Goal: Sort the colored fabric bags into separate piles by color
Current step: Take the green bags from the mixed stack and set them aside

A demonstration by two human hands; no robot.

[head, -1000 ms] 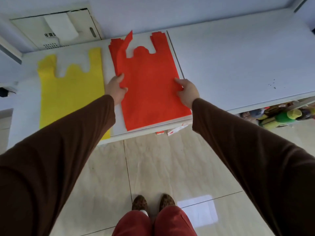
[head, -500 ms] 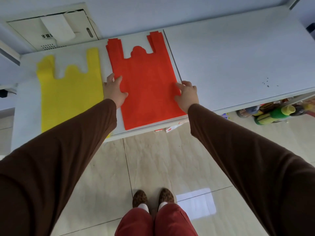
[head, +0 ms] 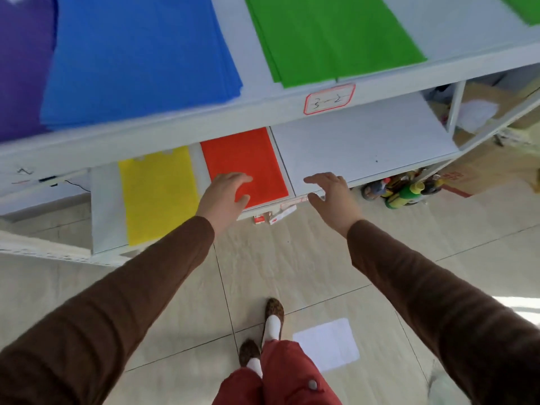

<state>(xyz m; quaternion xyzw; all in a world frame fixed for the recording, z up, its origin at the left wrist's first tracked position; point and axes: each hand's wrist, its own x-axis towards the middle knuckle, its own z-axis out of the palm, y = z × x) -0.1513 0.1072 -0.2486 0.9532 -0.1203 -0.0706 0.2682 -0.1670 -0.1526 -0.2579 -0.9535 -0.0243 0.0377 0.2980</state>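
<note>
On the upper shelf (head: 181, 133), purple bags (head: 20, 68), blue bags (head: 140, 54) and green bags (head: 324, 36) lie in separate piles; on the lower shelf (head: 365, 141), yellow bags (head: 157, 194) lie beside red bags (head: 248, 162). The left hand (head: 223, 197), fingers loosely spread, hovers over the red pile's near corner (contact cannot be told); the right hand (head: 331, 194), fingers spread and holding nothing, hangs at the shelf's front edge. Five colours lie apart, so sorting looks nearly done; whether unsorted bags remain cannot be told.
</note>
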